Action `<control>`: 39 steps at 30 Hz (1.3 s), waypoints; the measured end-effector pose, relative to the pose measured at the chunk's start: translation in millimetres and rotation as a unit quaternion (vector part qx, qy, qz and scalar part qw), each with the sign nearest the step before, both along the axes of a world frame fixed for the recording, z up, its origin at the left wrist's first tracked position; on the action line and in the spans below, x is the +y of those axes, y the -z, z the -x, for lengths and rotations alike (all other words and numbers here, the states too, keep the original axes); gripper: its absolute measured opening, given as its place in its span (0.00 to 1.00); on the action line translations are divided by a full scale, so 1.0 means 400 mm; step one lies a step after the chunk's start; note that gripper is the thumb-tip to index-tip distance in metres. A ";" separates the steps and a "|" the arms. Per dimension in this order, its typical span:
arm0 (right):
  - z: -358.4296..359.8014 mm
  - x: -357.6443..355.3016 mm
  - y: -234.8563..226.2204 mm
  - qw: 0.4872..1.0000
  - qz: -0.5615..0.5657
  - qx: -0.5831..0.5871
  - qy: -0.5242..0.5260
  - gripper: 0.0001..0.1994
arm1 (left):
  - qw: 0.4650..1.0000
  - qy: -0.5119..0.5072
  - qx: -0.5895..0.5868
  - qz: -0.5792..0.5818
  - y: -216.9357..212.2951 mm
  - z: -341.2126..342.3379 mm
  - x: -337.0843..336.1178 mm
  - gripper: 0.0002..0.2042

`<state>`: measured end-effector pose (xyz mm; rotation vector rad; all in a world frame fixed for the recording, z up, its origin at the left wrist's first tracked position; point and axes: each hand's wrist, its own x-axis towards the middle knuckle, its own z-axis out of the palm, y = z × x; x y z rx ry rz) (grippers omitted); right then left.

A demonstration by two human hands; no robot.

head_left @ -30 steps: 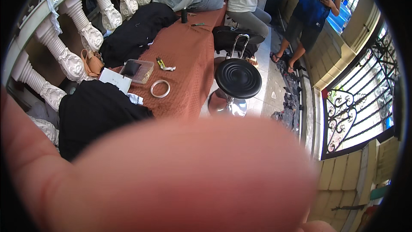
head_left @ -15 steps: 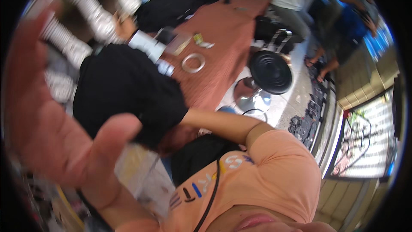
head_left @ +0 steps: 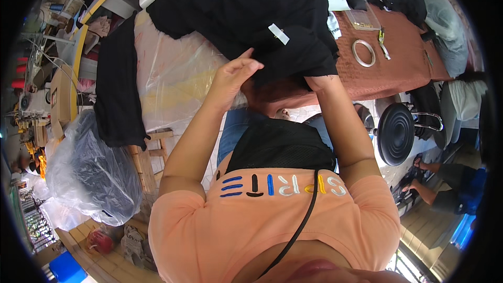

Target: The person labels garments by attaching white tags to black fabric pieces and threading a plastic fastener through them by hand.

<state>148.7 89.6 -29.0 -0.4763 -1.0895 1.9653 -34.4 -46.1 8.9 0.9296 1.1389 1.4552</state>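
A black knit garment lies bunched over the table in front of me, with a small white label showing on its upper side. My left hand is at the garment's near left edge. Its thumb and forefinger stand slightly apart with no cloth visible between them, and the other fingers are partly hidden. The wrist of my right hand goes in under the garment's near right edge, so the cloth covers those fingers.
Right of the garment, the brown cloth-covered table holds a roll of tape, a clear plastic box and a yellow-handled tool. Another black garment hangs at the left, above a plastic-wrapped bundle. A round black stool stands at right.
My left hand has come down from close to the camera to the garment's edge. The view has swung round, and the white label now shows. My right hand remains at the garment.
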 end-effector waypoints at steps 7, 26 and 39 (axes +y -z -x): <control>0.016 -0.021 -0.075 0.996 0.018 0.048 -0.069 0.18 | 0.978 0.066 -0.123 0.152 -0.013 -0.027 0.063 0.19; 0.021 0.048 -0.140 0.992 0.003 0.120 0.047 0.17 | 0.961 0.208 -0.143 -0.114 -0.017 0.054 0.162 0.19; 0.007 0.007 -0.216 0.883 -0.356 -0.268 0.149 0.14 | 0.960 0.110 -0.253 0.054 -0.133 0.012 0.069 0.13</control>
